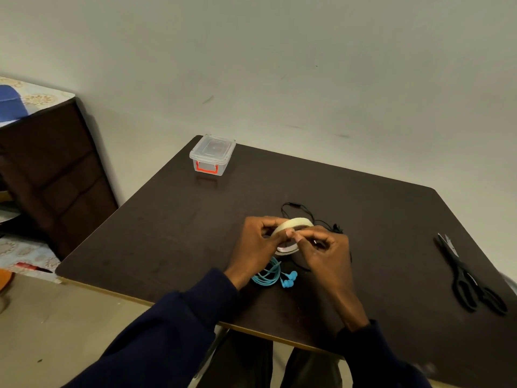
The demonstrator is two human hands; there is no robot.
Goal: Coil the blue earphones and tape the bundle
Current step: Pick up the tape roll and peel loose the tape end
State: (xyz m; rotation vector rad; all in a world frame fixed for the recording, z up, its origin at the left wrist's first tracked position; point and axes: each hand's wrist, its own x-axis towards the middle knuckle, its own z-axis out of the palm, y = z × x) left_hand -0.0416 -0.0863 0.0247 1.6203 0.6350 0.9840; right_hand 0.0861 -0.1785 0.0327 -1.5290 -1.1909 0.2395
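Note:
The blue earphones (272, 275) lie coiled on the dark table (167, 233), partly under my left wrist, with both earbuds poking out to the right. Just above them my left hand (257, 247) grips a cream tape roll (293, 224) and holds it tilted off the table. My right hand (321, 250) pinches at the roll's outer edge with thumb and forefinger. The lower part of the roll is hidden behind my fingers.
Black earphones (296, 208) lie tangled just beyond the tape roll. Black scissors (470, 278) rest near the table's right edge. A clear lidded box with a red latch (212, 155) stands at the far left corner. A dark cabinet (50, 177) stands left of the table.

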